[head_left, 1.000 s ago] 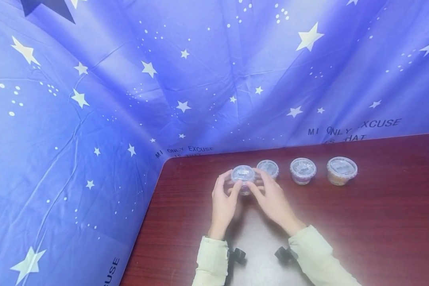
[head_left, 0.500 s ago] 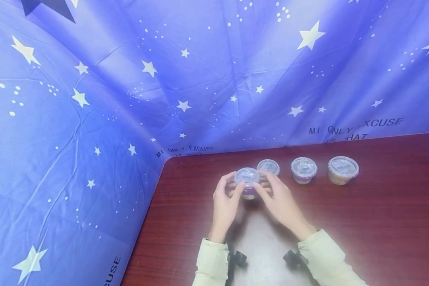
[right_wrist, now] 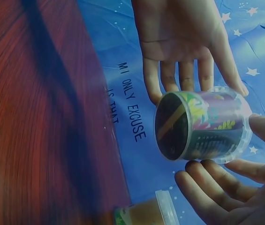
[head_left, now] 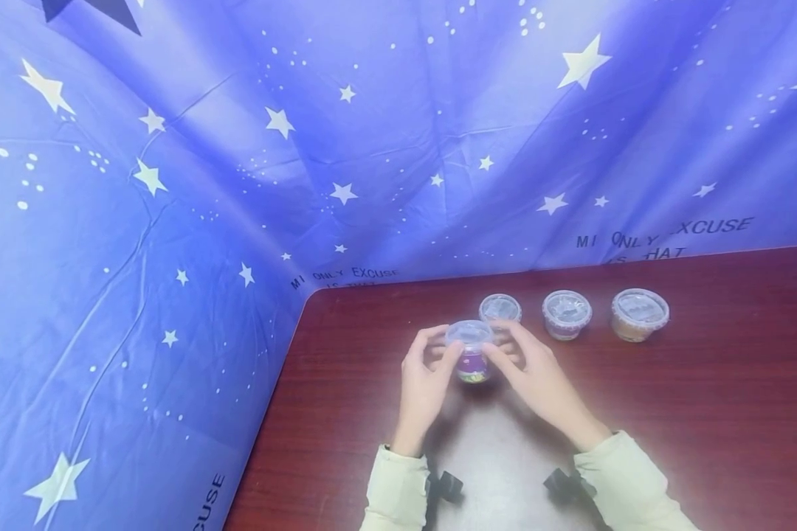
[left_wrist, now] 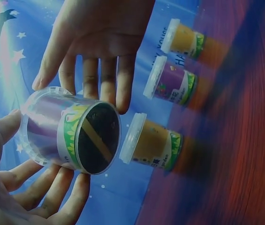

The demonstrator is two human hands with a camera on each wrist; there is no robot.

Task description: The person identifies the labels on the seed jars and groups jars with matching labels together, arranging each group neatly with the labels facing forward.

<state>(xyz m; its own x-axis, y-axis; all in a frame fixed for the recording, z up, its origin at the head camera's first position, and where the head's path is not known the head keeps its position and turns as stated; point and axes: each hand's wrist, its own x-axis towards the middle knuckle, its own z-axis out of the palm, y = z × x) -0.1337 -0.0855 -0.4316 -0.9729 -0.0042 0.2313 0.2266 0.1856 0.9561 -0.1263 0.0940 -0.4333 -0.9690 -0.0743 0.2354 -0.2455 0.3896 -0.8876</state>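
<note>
Between both hands is a clear lidded plastic tub [head_left: 471, 361] with a purple label and a green printed band. It is held above the table, lid up in the head view. Through its base, dark contents and a tan strip show in the left wrist view. My left hand [head_left: 425, 387] grips the tub's left side, thumb near the lid rim and fingers behind. On the opposite side, my right hand [head_left: 538, 380] grips it the same way, thumb in front. In the right wrist view, the tub's base [right_wrist: 172, 125] faces the camera between the fingers.
Three similar lidded tubs stand in a row at the back of the dark red wooden table [head_left: 717, 398]: one just behind the hands [head_left: 501, 307], a purple-labelled tub [head_left: 567, 316] and an orange-brown tub [head_left: 640, 316]. A blue star-printed curtain [head_left: 385, 147] borders the table.
Both hands have drawn the tub nearer the person and slightly right, away from the back row. More of its purple label and side now shows. The other tubs have stayed put.
</note>
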